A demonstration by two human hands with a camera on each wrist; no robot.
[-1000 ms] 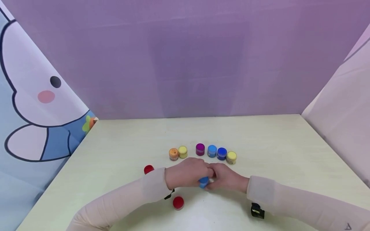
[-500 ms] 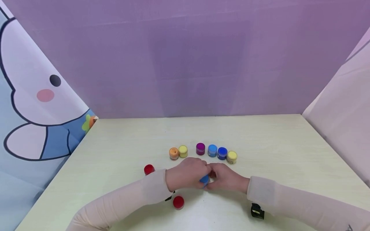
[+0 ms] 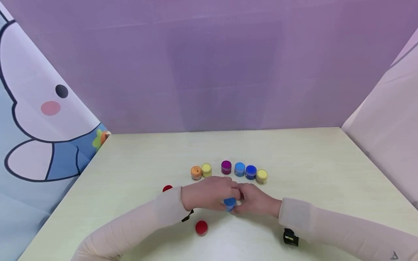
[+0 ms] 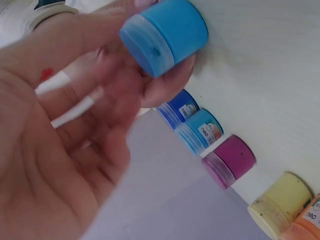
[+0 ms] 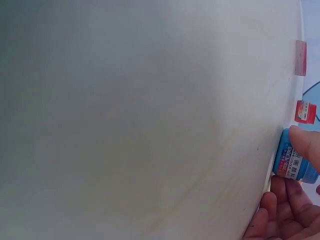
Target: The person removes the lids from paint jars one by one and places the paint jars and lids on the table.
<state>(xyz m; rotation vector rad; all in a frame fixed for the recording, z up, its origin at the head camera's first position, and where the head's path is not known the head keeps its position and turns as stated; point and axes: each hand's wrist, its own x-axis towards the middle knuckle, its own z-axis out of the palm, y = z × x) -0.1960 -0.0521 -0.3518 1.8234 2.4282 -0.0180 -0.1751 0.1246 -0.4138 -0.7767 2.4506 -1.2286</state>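
Observation:
My right hand (image 3: 256,199) holds a small light-blue paint jar (image 3: 229,206) just above or on the table, thumb on one side and fingers on the other. The jar's label shows in the right wrist view, where the same jar (image 5: 291,157) stands between thumb and fingertips. My left hand (image 3: 209,193) is beside the jar's lid, knuckles up in the head view. In the left wrist view its loosely bent fingers (image 4: 112,145) are blurred and lie close to the lidded jar (image 4: 172,32); the lid's face is uncovered. Whether a fingertip touches the lid is unclear.
Behind the hands stand an orange jar (image 3: 196,173), a yellow jar (image 3: 206,170), a purple jar (image 3: 226,167), a light-blue jar (image 3: 240,169), a dark-blue jar (image 3: 250,172) and another yellow jar (image 3: 261,176). One red jar (image 3: 201,228) sits nearer; another red jar (image 3: 167,188) is partly behind the left sleeve.
My left hand and forearm have shifted slightly to the left, showing more of the blue jar. The right hand keeps its hold in nearly the same place. The other jars stay put.

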